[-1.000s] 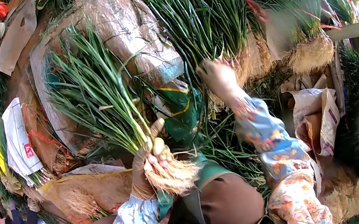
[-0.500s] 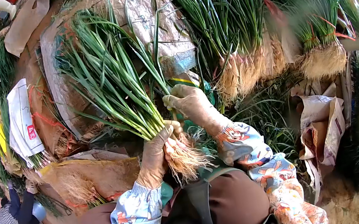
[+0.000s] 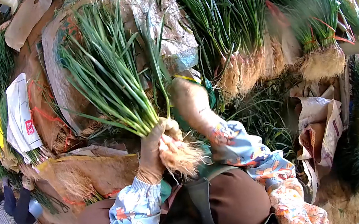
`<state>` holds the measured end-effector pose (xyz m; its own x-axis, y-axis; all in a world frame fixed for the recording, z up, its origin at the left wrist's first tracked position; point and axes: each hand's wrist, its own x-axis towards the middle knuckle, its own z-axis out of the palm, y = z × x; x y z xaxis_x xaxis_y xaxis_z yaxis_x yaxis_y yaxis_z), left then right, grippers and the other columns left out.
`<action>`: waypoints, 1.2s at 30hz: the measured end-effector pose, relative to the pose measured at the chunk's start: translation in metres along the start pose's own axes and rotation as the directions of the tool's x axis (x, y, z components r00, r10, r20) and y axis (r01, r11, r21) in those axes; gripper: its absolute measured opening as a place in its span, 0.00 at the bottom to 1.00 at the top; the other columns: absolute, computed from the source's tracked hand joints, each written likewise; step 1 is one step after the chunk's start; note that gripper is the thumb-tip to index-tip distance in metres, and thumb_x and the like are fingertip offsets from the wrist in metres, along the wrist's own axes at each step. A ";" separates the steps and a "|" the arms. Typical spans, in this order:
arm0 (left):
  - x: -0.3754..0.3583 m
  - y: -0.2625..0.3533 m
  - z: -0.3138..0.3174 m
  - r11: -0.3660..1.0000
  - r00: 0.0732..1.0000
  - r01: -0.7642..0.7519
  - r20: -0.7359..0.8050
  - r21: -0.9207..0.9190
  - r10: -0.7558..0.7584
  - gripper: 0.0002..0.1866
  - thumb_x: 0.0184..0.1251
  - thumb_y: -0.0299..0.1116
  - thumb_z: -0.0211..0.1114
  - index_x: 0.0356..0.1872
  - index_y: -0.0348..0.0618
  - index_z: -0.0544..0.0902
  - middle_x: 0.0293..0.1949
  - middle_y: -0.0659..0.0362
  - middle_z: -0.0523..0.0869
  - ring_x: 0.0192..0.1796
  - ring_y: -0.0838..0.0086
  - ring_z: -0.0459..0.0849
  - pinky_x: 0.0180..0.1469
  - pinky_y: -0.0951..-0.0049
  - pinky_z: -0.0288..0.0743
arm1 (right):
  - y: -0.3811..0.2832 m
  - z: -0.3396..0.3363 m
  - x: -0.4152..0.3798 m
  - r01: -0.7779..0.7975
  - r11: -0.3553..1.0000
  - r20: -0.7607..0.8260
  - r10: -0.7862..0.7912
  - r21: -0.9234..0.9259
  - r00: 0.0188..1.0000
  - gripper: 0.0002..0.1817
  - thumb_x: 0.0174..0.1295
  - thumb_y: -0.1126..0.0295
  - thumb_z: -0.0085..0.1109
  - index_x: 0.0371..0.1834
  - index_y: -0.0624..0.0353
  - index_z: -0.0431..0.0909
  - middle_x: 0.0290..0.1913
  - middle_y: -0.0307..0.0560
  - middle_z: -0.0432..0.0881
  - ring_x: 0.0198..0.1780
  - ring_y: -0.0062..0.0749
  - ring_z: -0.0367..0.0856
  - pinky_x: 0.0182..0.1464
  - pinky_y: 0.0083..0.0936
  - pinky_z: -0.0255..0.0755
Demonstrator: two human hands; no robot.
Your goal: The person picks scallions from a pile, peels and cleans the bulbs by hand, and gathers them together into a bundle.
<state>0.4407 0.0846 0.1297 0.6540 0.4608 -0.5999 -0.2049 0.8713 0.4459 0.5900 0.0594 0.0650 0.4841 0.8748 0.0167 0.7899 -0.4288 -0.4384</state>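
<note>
My left hand is closed around the lower stems of a bunch of green garlic. Its long flat leaves fan up and to the left, while the pinkish bulbs and pale stringy roots hang out below my fist on the right. A separate stalk rises from the same fist, apart from the main bunch. Just right of that stalk is my right hand, smeared by motion, so I cannot tell what its fingers hold. Both sleeves are printed light blue cloth.
Tied green garlic bundles with thick roots lie at the upper right. A brown sack with loose roots on it is at my left. An opened paper bag stands at the right. Another person crouches at the far left.
My right hand has moved off the separate stalk, turning into a blur beside it. The bunch in my left hand is now more upright, with its roots drawn slightly higher.
</note>
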 end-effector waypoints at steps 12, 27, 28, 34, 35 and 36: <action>-0.003 0.004 -0.014 0.885 0.875 0.202 0.482 -0.420 0.030 0.09 0.63 0.38 0.57 0.30 0.45 0.71 0.25 0.62 0.68 0.30 0.74 0.70 0.34 0.75 0.65 | 0.015 -0.080 -0.002 -0.680 0.444 0.786 -0.101 0.584 0.610 0.17 0.62 0.57 0.49 0.46 0.57 0.74 0.33 0.36 0.78 0.22 0.15 0.70 0.22 0.10 0.62; -0.008 0.001 -0.022 0.901 0.953 0.142 0.302 -0.410 -0.013 0.11 0.62 0.38 0.57 0.32 0.41 0.73 0.31 0.54 0.75 0.32 0.68 0.76 0.36 0.70 0.75 | 0.078 -0.035 -0.079 0.770 0.633 0.685 -0.530 -0.072 0.500 0.08 0.55 0.66 0.48 0.36 0.52 0.75 0.31 0.37 0.74 0.26 0.26 0.76 0.27 0.23 0.75; -0.008 -0.001 -0.025 0.908 0.962 0.155 0.270 -0.389 -0.048 0.11 0.62 0.38 0.57 0.32 0.41 0.73 0.31 0.54 0.75 0.32 0.68 0.76 0.36 0.69 0.75 | 0.062 -0.043 -0.056 0.576 0.815 0.530 -0.465 -0.056 0.709 0.11 0.55 0.66 0.50 0.42 0.53 0.73 0.32 0.40 0.76 0.28 0.27 0.77 0.30 0.22 0.75; -0.007 0.001 -0.018 0.930 0.961 0.243 0.196 -0.276 -0.193 0.11 0.59 0.40 0.60 0.32 0.43 0.74 0.35 0.56 0.78 0.35 0.69 0.78 0.38 0.69 0.76 | -0.046 -0.049 0.077 0.332 0.943 0.253 -0.318 -0.012 0.914 0.18 0.56 0.69 0.49 0.52 0.55 0.71 0.31 0.46 0.79 0.33 0.40 0.80 0.32 0.29 0.74; -0.006 -0.001 -0.020 0.932 0.966 0.242 0.159 -0.268 -0.205 0.11 0.59 0.40 0.60 0.32 0.43 0.74 0.34 0.57 0.78 0.35 0.69 0.77 0.38 0.70 0.75 | -0.047 -0.030 0.088 0.430 0.898 0.317 -0.382 -0.096 0.868 0.15 0.54 0.70 0.49 0.46 0.55 0.74 0.31 0.45 0.79 0.33 0.40 0.80 0.33 0.29 0.74; -0.004 -0.002 -0.025 0.935 0.968 0.243 0.123 -0.258 -0.217 0.11 0.59 0.40 0.61 0.32 0.43 0.75 0.33 0.57 0.78 0.35 0.70 0.77 0.38 0.70 0.75 | -0.048 -0.020 0.098 0.524 0.834 0.382 -0.433 -0.175 0.816 0.12 0.52 0.71 0.49 0.40 0.55 0.76 0.30 0.45 0.79 0.34 0.40 0.80 0.34 0.29 0.74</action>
<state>0.4205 0.0849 0.1142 0.7675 0.2362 -0.5959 -0.2211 0.9701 0.0999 0.6071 0.1613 0.1053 -0.0906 0.9860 -0.1399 0.9779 0.0615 -0.1997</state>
